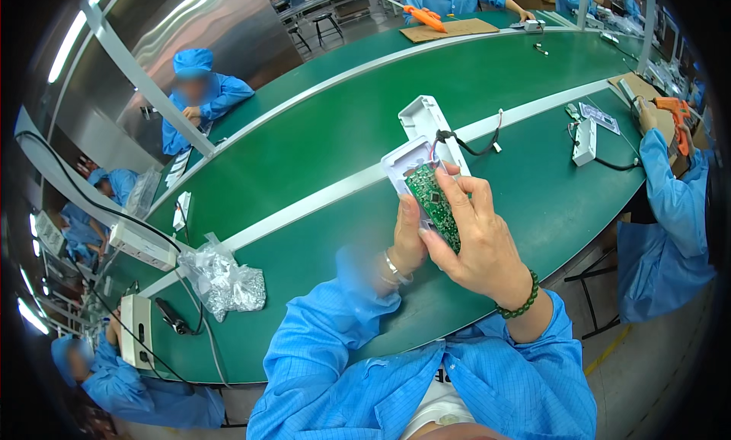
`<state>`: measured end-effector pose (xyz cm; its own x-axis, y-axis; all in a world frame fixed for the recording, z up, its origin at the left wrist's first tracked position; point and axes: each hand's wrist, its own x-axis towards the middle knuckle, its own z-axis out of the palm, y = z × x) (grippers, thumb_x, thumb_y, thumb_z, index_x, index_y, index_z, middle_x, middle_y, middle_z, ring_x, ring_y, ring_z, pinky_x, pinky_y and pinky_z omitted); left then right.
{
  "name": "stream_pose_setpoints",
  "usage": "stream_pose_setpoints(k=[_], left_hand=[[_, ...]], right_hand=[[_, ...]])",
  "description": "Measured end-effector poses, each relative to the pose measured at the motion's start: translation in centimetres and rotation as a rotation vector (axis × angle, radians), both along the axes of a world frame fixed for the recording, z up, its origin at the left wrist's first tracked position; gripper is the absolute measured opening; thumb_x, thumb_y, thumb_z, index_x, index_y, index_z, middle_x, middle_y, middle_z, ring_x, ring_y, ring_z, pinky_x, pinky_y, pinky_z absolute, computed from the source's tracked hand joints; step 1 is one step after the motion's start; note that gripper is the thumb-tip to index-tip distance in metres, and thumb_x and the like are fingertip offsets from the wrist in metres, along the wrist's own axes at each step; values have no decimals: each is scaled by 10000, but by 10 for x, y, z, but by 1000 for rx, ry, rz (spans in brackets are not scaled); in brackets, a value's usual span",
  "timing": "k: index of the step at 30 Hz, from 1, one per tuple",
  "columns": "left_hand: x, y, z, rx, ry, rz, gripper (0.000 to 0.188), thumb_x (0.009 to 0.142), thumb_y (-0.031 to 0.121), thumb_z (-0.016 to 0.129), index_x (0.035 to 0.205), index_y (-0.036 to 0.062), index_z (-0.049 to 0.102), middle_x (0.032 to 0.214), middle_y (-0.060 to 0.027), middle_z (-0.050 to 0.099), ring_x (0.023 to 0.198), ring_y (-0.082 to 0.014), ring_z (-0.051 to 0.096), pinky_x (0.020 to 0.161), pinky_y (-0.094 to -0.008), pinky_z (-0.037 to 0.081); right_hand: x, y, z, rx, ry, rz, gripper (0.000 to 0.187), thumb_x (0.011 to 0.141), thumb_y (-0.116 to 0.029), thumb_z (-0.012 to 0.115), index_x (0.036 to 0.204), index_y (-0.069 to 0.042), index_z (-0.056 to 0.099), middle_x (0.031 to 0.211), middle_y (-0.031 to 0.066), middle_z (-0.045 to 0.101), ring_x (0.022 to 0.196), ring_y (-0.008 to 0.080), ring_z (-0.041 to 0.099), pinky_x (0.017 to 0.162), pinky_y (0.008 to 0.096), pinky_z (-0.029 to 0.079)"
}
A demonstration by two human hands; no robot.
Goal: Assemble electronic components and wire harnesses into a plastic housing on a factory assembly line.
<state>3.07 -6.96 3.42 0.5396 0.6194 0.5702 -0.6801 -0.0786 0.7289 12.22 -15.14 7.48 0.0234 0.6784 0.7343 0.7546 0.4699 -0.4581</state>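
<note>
My right hand point(480, 238) grips a green circuit board point(431, 196) crowded with small parts, thumb on its near edge and fingers over its far right side. The board lies tilted over a shallow white plastic housing point(393, 163), whose rim shows at the far left. Closed around that housing's near left side is my left hand point(408, 242). Thin coloured wires run from the board's far end toward a black cable point(480, 151) with a white connector. Just beyond, a second white housing part point(421, 114) rests on the table, partly hidden by the first one and my right hand.
A clear bag of small parts point(236, 286) lies left, near a pale box point(137, 329) and a black-handled tool point(172, 316). A pale rail point(312, 202) crosses the green table. At right, a co-worker's hand holds an orange glue gun point(675, 114) near a white unit point(585, 141).
</note>
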Motion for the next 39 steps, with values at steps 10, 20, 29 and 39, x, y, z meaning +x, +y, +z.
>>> stream_pose_setpoints(k=[10,20,29,39], left_hand=[[4,-4,10,-5,13,32,788,808,656,374,1261,12,347,1241,-137,423,1018,-218,535,797,-347,500],[7,-8,8,-16,28,158,783,831,662,305,1289,28,341,1184,-145,505,1046,-215,513,861,-333,435],[4,-7,9,-56,-18,21,735,850,620,328,1287,29,334,1235,-119,455,1000,-197,535,821,-325,466],[9,-11,5,-72,-57,95,714,864,616,292,1267,31,360,1163,-148,503,973,-205,541,800,-325,462]], right_hand=[[1,-2,-13,90,-60,-69,547,745,-88,633,1243,15,432,1035,143,428,773,241,568,599,315,495],[-1,-1,-11,105,-105,-110,545,713,-80,644,1220,9,464,987,119,456,741,210,553,568,296,491],[-2,-2,-10,122,-138,-131,522,702,-83,651,1189,17,494,958,102,454,734,193,551,544,275,491],[-3,-3,-10,117,-162,-158,493,718,-97,637,1175,28,503,950,110,457,721,203,558,546,282,493]])
